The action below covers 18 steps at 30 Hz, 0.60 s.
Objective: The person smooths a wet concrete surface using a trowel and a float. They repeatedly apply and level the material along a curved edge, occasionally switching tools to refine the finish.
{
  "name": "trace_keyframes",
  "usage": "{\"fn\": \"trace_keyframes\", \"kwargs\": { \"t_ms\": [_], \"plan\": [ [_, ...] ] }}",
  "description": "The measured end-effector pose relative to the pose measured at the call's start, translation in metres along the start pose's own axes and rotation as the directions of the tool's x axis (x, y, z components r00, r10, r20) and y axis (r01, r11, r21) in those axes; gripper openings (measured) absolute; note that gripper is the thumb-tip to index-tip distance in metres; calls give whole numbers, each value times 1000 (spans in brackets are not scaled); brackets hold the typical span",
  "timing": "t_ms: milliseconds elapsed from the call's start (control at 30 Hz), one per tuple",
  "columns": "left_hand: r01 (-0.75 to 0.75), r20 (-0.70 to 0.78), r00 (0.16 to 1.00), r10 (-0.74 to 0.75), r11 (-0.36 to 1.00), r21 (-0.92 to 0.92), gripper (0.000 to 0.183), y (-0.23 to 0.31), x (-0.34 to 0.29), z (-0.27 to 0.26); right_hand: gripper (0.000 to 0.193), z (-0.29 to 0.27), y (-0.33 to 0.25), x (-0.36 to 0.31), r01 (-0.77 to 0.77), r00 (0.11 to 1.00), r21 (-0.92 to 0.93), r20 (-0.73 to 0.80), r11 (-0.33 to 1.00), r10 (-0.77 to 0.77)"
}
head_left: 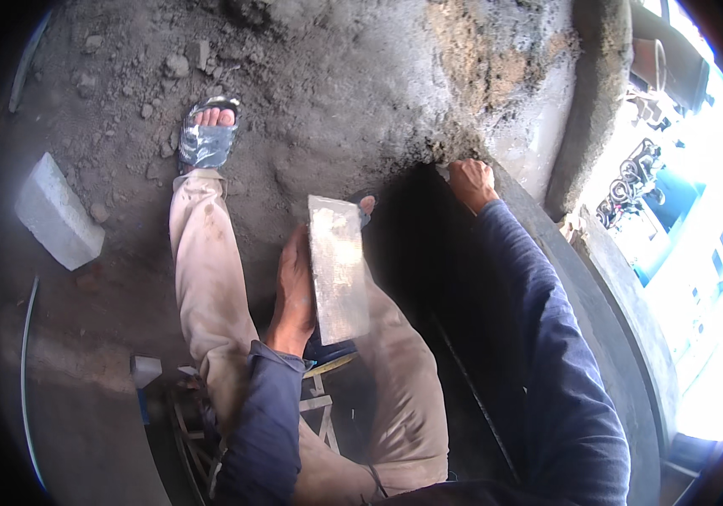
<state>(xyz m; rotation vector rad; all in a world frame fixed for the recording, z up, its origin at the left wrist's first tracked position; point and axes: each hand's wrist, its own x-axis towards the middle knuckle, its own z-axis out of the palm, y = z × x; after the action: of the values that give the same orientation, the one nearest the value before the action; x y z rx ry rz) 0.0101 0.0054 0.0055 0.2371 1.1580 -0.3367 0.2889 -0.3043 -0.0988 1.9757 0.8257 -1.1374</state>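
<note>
My left hand [292, 287] is closed on the long side of a flat, rectangular plastering trowel [338, 270], held over my right leg. The trowel's face is grey, scuffed and shiny; its handle is hidden. Stretched forward to the right, my right hand [473, 183] is closed low against the rough edge where the grey wall [513, 93] meets a dark, smooth surface [429, 244]. A small pale bit shows at its fingertips, too small to name.
Loose soil and clods [138, 80] cover the ground ahead. A pale block [59, 215] lies at left. My sandalled left foot [208, 139] is planted on the dirt. A rounded pillar [591, 110] and a ledge [631, 295] border the bright right side.
</note>
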Motion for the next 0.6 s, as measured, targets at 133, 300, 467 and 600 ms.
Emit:
{"fn": "trace_keyframes", "kwargs": {
  "t_ms": [133, 300, 467, 600],
  "plan": [
    [9, -17, 1000, -9, 1000, -16, 34, -5, 3, 0, 33, -21, 52, -18, -197, 973, 106, -102, 975, 208],
    [-3, -12, 1000, 2, 998, -57, 34, -1, 1, -2, 39, -98, 103, -29, -387, 891, 858, 255, 336, 375],
    [35, 5, 999, -34, 996, -77, 27, 14, -5, 6, 39, -77, 119, -43, -171, 805, 553, -399, 815, 440],
    [-15, 30, 999, 16, 1000, -22, 32, 4, 4, 3, 37, -65, 120, -46, -118, 800, 534, -448, 837, 399]
  ]
}}
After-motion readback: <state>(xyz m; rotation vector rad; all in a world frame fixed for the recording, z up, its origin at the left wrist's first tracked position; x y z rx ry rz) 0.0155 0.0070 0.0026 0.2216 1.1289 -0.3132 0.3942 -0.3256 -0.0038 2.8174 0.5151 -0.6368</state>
